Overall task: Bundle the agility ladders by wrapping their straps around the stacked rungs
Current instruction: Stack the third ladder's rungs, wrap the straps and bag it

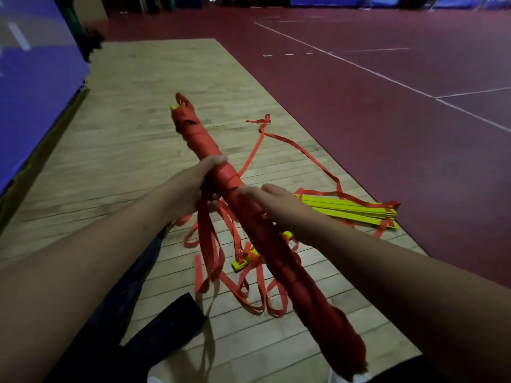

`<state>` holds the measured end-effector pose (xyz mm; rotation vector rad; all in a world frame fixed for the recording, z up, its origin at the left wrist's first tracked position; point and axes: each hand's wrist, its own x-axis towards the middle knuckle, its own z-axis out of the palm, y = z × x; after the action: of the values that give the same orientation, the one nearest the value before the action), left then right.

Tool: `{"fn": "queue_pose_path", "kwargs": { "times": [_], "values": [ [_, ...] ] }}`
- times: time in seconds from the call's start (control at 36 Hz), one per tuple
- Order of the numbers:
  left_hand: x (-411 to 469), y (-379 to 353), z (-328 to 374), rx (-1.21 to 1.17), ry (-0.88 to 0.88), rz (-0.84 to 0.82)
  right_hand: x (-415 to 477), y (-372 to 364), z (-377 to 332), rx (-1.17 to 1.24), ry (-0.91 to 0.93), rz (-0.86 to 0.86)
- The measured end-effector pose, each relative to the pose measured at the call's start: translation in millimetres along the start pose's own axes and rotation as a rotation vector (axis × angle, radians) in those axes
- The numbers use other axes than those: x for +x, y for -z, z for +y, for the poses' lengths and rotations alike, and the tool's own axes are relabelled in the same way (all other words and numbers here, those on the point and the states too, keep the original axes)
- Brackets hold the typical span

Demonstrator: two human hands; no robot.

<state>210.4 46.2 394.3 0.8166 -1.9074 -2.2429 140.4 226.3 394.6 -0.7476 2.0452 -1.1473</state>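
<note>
Gripping the wrapped bundle (pixel 202 137), the left hand (pixel 193 186) and right hand (pixel 279 201) hover beside open red court (pixel 387 134).

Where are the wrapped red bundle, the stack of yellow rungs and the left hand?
wrapped red bundle (pixel 203 142): head view, on its far wrapped part.
stack of yellow rungs (pixel 348 210): head view, middle of the top rung.
left hand (pixel 193 181): head view, back of the hand.

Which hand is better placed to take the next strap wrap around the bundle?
Probably left hand: the loose red straps hang directly below it, while the right hand holds the long red strap-wrapped bundle.
</note>
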Motion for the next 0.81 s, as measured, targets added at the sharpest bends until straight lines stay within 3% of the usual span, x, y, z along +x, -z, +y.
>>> {"fn": "queue_pose_path", "kwargs": {
  "times": [0.06,0.14,0.25,0.36,0.47,0.58,0.64,0.69,0.81],
  "values": [
    [0.8,1.5,4.3,-0.045,-0.083,-0.100,-2.0,7.4,-1.4,0.275,-0.054,-0.168],
    [0.8,-1.1,7.6,-0.118,-0.136,-0.158,-6.0,13.4,-1.2,0.472,-0.067,-0.343],
    [-0.1,2.3,11.8,-0.139,-0.130,-0.199,-5.2,17.9,-3.4,0.444,-0.056,-0.327],
    [-2.6,14.0,15.7,0.137,-0.032,-0.165,-0.1,24.0,1.0,0.384,-0.072,-0.298],
    [-1.7,12.9,8.0,0.185,0.079,-0.144,7.2,17.4,14.0,0.185,-0.108,-0.206],
    [0.7,-8.1,0.3,0.098,0.102,0.043,9.4,-1.1,22.0,-0.337,-0.025,-0.025],
    [1.6,-11.1,-2.7,0.076,0.095,0.137,7.4,-0.1,17.6,-0.401,0.036,0.004],
    [2.6,-9.1,-1.5,0.011,0.050,0.135,2.5,8.3,12.0,-0.280,0.041,-0.014],
    [-3.2,-5.3,9.7,-0.095,-0.122,-0.042,-9.2,24.1,1.9,0.255,-0.088,-0.162]
  ]
}}
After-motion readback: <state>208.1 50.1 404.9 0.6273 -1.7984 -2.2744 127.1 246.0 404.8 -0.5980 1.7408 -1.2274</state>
